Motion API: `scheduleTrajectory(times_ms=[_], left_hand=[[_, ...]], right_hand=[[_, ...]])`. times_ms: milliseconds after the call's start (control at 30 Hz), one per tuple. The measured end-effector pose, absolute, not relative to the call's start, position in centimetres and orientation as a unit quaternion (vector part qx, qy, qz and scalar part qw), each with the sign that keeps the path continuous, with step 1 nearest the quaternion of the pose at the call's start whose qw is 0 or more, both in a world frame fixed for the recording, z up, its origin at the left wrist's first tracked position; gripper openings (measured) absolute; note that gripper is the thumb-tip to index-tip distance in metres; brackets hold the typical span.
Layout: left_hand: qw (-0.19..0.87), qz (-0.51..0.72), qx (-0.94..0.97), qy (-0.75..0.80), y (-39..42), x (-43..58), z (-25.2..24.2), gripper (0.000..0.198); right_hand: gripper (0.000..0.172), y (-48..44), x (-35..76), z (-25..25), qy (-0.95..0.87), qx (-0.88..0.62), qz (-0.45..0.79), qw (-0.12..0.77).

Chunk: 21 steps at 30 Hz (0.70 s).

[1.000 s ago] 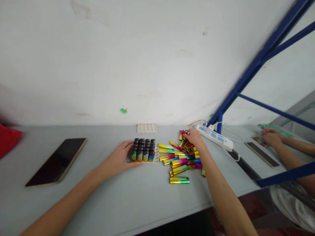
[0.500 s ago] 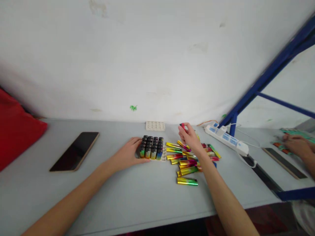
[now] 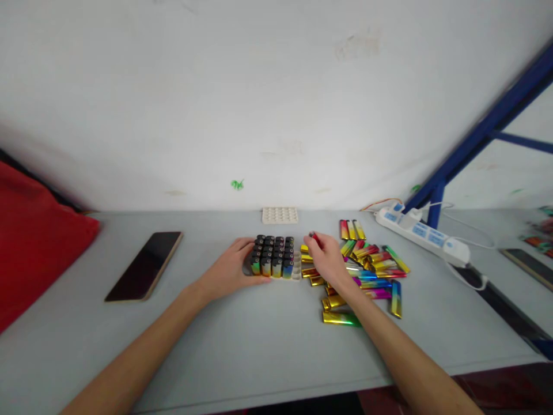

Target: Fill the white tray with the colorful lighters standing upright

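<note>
A white tray (image 3: 297,268) holds upright lighters (image 3: 272,256) with black tops in several rows; holes show along its right side. My left hand (image 3: 228,268) is wrapped round the left end of the tray, thumb along the front. Just right of the tray, my right hand (image 3: 326,256) pinches a red lighter (image 3: 315,236), whose lower part the fingers hide. Under and beyond my right forearm lies a loose pile of shiny coloured lighters (image 3: 380,264), gold, green, blue, red and purple.
A second white tray (image 3: 280,215) lies near the wall. At left are a phone (image 3: 144,266) and red fabric (image 3: 38,230). A power strip (image 3: 421,233) with cables and a blue metal frame (image 3: 458,153) stand at right, with another dark device (image 3: 529,266) beyond.
My right hand has moved left toward the tray with the red lighter. The camera view has shifted right, uncovering more of the pile. My left hand still holds the tray.
</note>
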<state>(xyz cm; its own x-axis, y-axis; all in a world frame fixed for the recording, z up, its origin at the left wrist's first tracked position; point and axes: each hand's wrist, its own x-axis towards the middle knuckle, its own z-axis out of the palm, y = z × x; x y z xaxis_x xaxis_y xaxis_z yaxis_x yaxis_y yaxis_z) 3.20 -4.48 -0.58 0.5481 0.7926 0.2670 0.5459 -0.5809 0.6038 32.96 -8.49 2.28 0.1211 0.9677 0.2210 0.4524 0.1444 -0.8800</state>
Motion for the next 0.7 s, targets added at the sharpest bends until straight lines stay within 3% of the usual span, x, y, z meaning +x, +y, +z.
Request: scheduleTrajectory(times_ms=[167,367,567,700], left_hand=[[0.240,0.258,0.846,0.401,-4.4,2.9,-0.8,0.084],[0.249,0.249,0.848,0.397,-4.2,2.5,-0.2,0.079],[0.249,0.238,0.852,0.395,-3.9,2.3,0.3,0.073],[0.241,0.243,0.854,0.391,-4.0,2.4,0.2,0.077]], right_hand=[[0.055,-9.0,33.3,2.4,-0.628,-0.585,0.249,0.449],[0.038,-9.4,34.3,2.7,-0.697,-0.535,0.214,0.428],[0.049,-9.5,35.2,2.6,-0.734,-0.558,0.160,0.352],[0.035,-9.5,35.1,2.8,-0.742,-0.573,0.161,0.308]])
